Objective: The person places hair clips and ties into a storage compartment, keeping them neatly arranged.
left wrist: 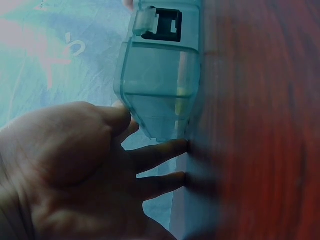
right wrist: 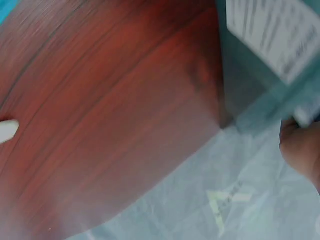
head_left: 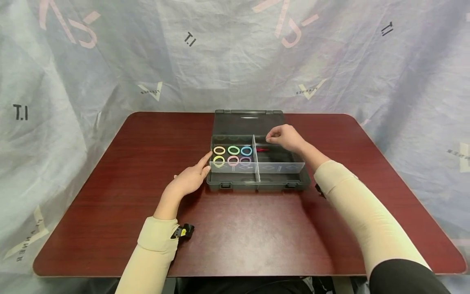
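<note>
A smoky clear plastic organizer box [head_left: 249, 185] lies on the table with its lid [head_left: 249, 121] folded back. Several coloured rings fill its left compartment in two rows, among them a green ring [head_left: 229, 151], a blue ring [head_left: 251, 151] and a pink ring [head_left: 228, 161]. A small red item [head_left: 262, 150] lies in the right compartment. My left hand [head_left: 189, 179] rests at the box's left side, fingers extended, touching its wall. Over the back of the right compartment, my right hand [head_left: 288, 138] has its fingertips bent together; whether anything is between them is hidden.
Clear dividers [head_left: 256, 163] split the box, and two latches, including a left latch [head_left: 225, 185], sit on its front. The reddish-brown table [head_left: 121, 183] extends around it. A printed grey curtain [head_left: 227, 53] hangs behind. Each wrist wears a strap; the black left strap [head_left: 188, 230] shows.
</note>
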`<state>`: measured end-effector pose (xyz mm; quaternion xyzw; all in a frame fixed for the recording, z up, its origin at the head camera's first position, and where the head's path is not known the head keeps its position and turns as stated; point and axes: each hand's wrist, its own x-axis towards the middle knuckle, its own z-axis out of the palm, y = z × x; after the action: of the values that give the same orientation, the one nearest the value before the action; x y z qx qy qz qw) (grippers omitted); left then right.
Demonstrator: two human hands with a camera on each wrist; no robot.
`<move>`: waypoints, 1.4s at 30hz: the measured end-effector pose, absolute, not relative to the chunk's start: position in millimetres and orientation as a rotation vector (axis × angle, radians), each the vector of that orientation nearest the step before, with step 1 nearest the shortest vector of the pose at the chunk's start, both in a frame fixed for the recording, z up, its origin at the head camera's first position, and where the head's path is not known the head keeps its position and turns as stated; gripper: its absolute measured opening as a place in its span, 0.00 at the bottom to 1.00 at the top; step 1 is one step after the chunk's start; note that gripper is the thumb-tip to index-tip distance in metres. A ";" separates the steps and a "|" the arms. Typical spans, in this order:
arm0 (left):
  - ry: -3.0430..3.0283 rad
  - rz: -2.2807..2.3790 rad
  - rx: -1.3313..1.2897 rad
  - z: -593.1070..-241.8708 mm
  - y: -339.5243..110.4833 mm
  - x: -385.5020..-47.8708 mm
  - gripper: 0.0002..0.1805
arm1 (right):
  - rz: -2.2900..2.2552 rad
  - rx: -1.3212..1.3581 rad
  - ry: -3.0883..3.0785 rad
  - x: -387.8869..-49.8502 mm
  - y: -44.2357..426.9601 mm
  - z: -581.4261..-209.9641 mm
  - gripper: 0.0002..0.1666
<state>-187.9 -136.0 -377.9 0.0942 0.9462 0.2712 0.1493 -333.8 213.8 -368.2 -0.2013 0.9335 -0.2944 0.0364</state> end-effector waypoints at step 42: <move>2.703 0.759 0.316 -379.9 -138.5 -189.9 0.33 | -0.748 -0.602 2.473 -215.5 393.4 -379.4 0.13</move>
<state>-189.9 -138.5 -379.9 0.1105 0.9448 0.2654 0.1573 -215.5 393.4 -379.4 -0.2203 0.9045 -0.2737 0.2417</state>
